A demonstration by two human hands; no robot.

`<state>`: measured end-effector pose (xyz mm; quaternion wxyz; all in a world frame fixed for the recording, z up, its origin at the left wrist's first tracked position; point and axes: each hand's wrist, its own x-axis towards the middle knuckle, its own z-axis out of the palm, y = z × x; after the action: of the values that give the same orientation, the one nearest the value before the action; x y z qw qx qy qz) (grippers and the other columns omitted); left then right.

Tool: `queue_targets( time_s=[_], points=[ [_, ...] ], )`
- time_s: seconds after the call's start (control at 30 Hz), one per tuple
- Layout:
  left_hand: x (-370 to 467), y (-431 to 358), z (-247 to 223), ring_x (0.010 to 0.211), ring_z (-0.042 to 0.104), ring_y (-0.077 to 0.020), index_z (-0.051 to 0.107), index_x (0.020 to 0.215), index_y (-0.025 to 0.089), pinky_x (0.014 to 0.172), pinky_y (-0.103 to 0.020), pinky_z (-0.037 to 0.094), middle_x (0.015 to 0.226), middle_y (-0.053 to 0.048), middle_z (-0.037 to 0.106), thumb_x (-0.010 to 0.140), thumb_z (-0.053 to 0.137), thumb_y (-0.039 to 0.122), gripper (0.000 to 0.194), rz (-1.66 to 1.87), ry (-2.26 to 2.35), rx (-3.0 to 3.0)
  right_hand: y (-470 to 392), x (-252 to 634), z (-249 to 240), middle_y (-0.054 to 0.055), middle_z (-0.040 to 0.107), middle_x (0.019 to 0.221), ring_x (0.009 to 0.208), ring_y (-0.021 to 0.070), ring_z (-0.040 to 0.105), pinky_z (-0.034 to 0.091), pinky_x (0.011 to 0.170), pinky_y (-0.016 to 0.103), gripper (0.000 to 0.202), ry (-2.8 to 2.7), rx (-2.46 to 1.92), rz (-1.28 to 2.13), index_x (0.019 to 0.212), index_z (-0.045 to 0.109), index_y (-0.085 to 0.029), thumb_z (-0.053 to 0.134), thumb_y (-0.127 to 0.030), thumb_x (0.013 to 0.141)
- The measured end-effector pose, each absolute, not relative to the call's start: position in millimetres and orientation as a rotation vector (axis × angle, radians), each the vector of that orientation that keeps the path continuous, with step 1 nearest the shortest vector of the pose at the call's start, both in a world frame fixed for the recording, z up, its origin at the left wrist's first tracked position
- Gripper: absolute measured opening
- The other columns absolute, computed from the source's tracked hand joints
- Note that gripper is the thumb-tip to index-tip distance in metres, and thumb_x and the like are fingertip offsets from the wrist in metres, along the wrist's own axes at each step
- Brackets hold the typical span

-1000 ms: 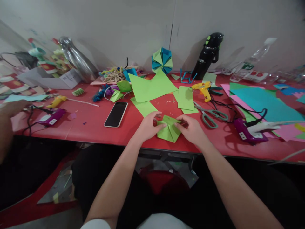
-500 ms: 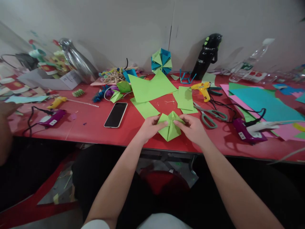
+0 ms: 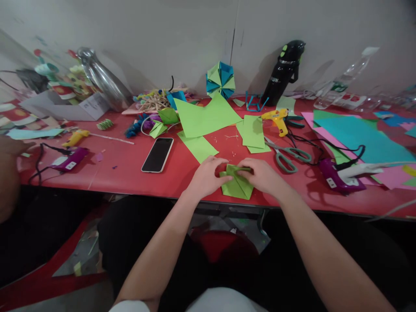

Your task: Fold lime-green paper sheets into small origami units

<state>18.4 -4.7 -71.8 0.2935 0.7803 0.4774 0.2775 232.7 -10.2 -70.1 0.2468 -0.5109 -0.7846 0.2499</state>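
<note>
A folded piece of green paper (image 3: 237, 187) is at the front edge of the red table (image 3: 123, 184), held between my two hands. My left hand (image 3: 208, 175) grips its left side, thumb on the near face and fingers behind. On the upper right, my right hand (image 3: 260, 174) pinches a fold between thumb and fingers. Just beyond lie a green paper strip (image 3: 199, 148), a large green sheet with a cut-out edge (image 3: 206, 116) and smaller green rectangles (image 3: 254, 132).
A phone (image 3: 157, 155) lies left of my hands; grey-handled scissors (image 3: 287, 158) and a yellow glue gun (image 3: 276, 119) lie right. Purple power strips (image 3: 339, 175) trail cables. Behind stand a blue-green paper ball (image 3: 220, 81) and a black bottle (image 3: 282, 76). Another person's arm (image 3: 8, 173) is far left.
The folded green paper has turned and come slightly nearer the table edge; its centre crease no longer faces me squarely. Both hands have shifted their hold, the right now pinching the upper fold.
</note>
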Motion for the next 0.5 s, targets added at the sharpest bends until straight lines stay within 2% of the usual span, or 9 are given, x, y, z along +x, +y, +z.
queue_targets(
  time_s=[0.07, 0.17, 0.3, 0.5],
  points=[
    [19.0, -0.6, -74.7, 0.095, 0.063, -0.0215, 0.070, 0.113, 0.023, 0.082, -0.033, 0.050, 0.106, -0.006, 0.067, 0.082, 0.073, 0.031, 0.032, 0.725, 1.254, 2.131, -8.6, 230.2, -70.4, 0.005, 0.068, 0.087, 0.081, 0.0205, 0.061, 0.044, 0.072, 0.032, 0.012, -2.209, -1.360, 0.630, 0.086, 0.068, -0.022, 0.057, -0.018, 0.088],
    [21.2, 4.5, -77.9, 0.086, 0.062, -0.0189, 0.073, 0.099, 0.021, 0.077, -0.031, 0.050, 0.094, -0.004, 0.069, 0.086, 0.066, 0.020, 0.015, 0.687, 1.222, 2.178, -8.6, 228.4, -72.2, 0.006, 0.067, 0.091, 0.087, 0.0221, 0.061, 0.046, 0.076, 0.034, 0.015, -2.236, -1.351, 0.552, 0.089, 0.068, -0.021, 0.055, -0.014, 0.089],
    [23.0, 6.5, -80.4, 0.084, 0.062, -0.0183, 0.074, 0.091, 0.019, 0.074, -0.030, 0.049, 0.089, -0.004, 0.069, 0.088, 0.060, 0.014, 0.015, 0.696, 1.212, 2.275, -16.1, 231.7, -75.1, 0.008, 0.068, 0.099, 0.096, 0.0245, 0.061, 0.048, 0.083, 0.037, 0.019, -2.230, -1.354, 0.495, 0.098, 0.068, -0.020, 0.054, -0.011, 0.089],
    [20.8, 3.4, -78.5, 0.094, 0.063, -0.0197, 0.073, 0.095, 0.020, 0.081, -0.031, 0.050, 0.097, -0.005, 0.070, 0.089, 0.054, 0.011, 0.022, 0.671, 1.102, 2.514, -36.7, 233.1, -83.0, 0.009, 0.067, 0.101, 0.098, 0.0257, 0.062, 0.050, 0.085, 0.038, 0.032, -2.193, -1.384, 0.305, 0.102, 0.069, -0.021, 0.047, -0.004, 0.088]
  ],
)
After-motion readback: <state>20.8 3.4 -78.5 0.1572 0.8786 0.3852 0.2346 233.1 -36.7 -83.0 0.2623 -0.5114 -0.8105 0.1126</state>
